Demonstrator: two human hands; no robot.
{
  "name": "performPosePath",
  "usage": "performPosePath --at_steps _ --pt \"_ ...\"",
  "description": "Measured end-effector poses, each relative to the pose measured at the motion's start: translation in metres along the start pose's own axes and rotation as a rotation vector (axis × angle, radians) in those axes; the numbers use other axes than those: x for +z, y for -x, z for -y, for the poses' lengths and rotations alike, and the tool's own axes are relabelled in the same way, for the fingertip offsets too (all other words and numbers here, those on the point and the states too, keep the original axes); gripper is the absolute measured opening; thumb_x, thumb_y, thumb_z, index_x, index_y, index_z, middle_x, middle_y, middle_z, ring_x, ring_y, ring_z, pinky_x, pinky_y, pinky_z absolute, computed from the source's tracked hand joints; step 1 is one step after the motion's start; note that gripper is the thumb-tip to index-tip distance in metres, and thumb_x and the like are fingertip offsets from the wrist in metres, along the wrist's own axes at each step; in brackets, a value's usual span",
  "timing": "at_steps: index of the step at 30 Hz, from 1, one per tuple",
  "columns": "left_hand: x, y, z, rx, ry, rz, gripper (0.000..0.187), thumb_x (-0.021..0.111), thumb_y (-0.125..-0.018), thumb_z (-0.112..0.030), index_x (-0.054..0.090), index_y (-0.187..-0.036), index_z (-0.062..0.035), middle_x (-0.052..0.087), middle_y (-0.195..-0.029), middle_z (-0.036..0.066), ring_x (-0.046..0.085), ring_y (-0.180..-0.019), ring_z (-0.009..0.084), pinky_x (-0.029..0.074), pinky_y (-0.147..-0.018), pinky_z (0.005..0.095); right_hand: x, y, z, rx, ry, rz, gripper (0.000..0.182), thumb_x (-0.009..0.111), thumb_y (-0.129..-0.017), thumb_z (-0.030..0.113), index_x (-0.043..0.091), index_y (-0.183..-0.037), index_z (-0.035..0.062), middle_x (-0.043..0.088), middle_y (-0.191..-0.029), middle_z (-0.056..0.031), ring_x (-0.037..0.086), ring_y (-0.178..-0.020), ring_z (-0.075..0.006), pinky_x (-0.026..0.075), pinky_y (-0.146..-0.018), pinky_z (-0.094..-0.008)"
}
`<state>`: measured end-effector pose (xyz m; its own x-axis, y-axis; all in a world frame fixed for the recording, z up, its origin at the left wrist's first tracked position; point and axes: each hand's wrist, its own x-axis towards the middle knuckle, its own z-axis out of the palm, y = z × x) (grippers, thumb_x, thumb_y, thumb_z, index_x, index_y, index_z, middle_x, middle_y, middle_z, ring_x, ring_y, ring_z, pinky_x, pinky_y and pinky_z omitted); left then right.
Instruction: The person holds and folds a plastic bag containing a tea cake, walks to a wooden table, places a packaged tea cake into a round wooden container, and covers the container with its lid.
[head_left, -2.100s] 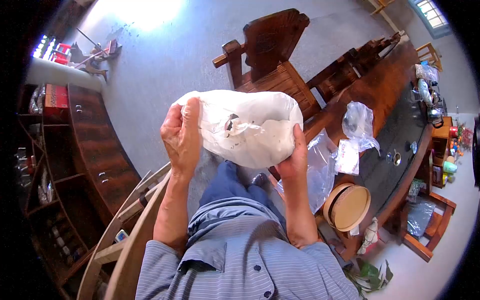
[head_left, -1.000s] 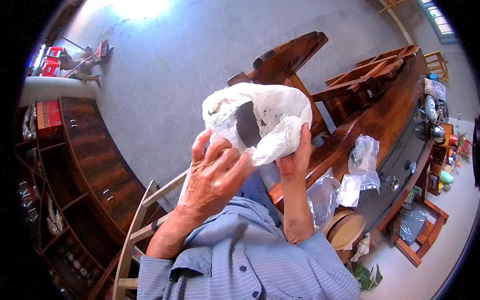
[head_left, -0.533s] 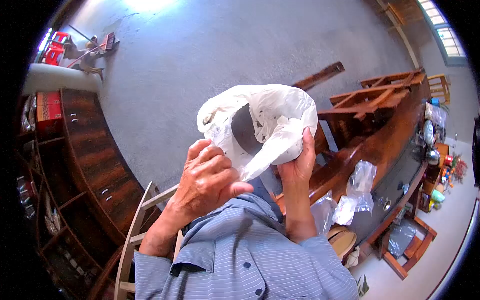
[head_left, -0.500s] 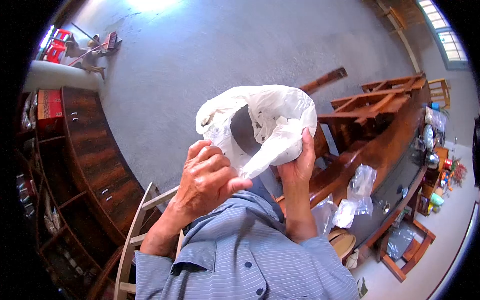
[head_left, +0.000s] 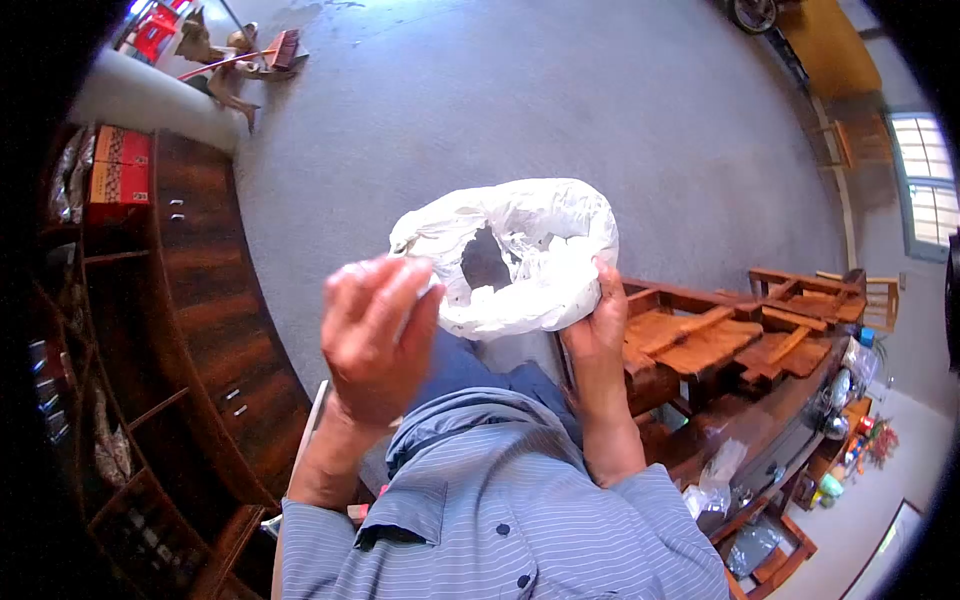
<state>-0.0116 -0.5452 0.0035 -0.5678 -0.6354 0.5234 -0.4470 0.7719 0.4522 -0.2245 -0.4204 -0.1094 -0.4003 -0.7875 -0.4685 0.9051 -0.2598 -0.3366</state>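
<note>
A round container lined with a crumpled white plastic bag (head_left: 560, 205) is held in front of my body, its opening facing up. Dark material shows inside it. My right hand (head_left: 600, 335) grips its right side, thumb on the rim and fingers underneath. My left hand (head_left: 375, 325) is raised at the lower left of the bag, blurred, with its fingers bent together. A small pale bit shows between its thumb and fingers, too blurred to name. Whether this hand touches the bag I cannot tell.
A dark wooden cabinet (head_left: 215, 290) with shelves stands at the left, with a red box (head_left: 120, 165) on it. Wooden furniture (head_left: 690, 335) is at the right, near a clear plastic bag (head_left: 718, 475). A broom (head_left: 283, 50) lies at the upper left.
My left hand has moved left and down, off the bag's front edge. The bag's front flap now lies folded over the rim. The view has turned, shifting the room around.
</note>
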Motion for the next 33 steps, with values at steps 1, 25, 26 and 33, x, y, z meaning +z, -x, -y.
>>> performPosePath --at_steps 1,25,26,33 --pt "-0.007 -0.012 0.022 -0.075 0.011 0.019 0.035 0.080 -0.082 -0.013 0.068 -0.113 -0.0025 0.068 -0.107 0.016 0.066 -0.099 0.0297 0.054 -0.086 0.0393 0.013 -0.012 -0.009 -0.033 0.171 0.018 0.049 0.066 -0.090 0.020 0.053 -0.132 -0.0003 0.062 -0.127 -0.0175 0.060 -0.118 -0.0324 0.044 -0.108 -0.0532" --pt "0.067 -0.214 0.353 -1.130 1.573 -0.063 0.057 0.070 -0.085 -0.020 0.051 -0.135 0.0030 0.063 -0.116 0.015 0.064 -0.107 0.0234 0.055 -0.091 0.0359 0.162 -0.398 -0.098 0.063 0.828 0.266 0.049 0.061 -0.086 0.021 0.055 -0.129 -0.0034 0.066 -0.119 -0.0173 0.065 -0.110 -0.0321 0.051 -0.100 -0.0458" --pt "0.065 -0.233 0.364 -1.141 1.550 -0.087 0.055 0.069 -0.085 -0.021 0.053 -0.133 0.0028 0.064 -0.115 0.016 0.065 -0.104 0.0231 0.056 -0.087 0.0345 0.173 -0.417 -0.096 0.076 0.857 0.272 0.049 0.060 -0.087 0.022 0.055 -0.128 -0.0039 0.066 -0.118 -0.0172 0.065 -0.108 -0.0313 0.051 -0.098 -0.0444" --pt "0.098 -0.318 0.448 -1.188 1.521 -0.297 0.042 0.061 -0.093 -0.025 0.058 -0.126 0.0010 0.065 -0.111 0.011 0.065 -0.099 0.0206 0.055 -0.083 0.0349 0.284 -0.516 -0.088 0.428 0.400 0.197 0.051 0.051 -0.089 0.025 0.053 -0.126 -0.0098 0.065 -0.116 -0.0178 0.067 -0.103 -0.0264 0.054 -0.092 -0.0385"
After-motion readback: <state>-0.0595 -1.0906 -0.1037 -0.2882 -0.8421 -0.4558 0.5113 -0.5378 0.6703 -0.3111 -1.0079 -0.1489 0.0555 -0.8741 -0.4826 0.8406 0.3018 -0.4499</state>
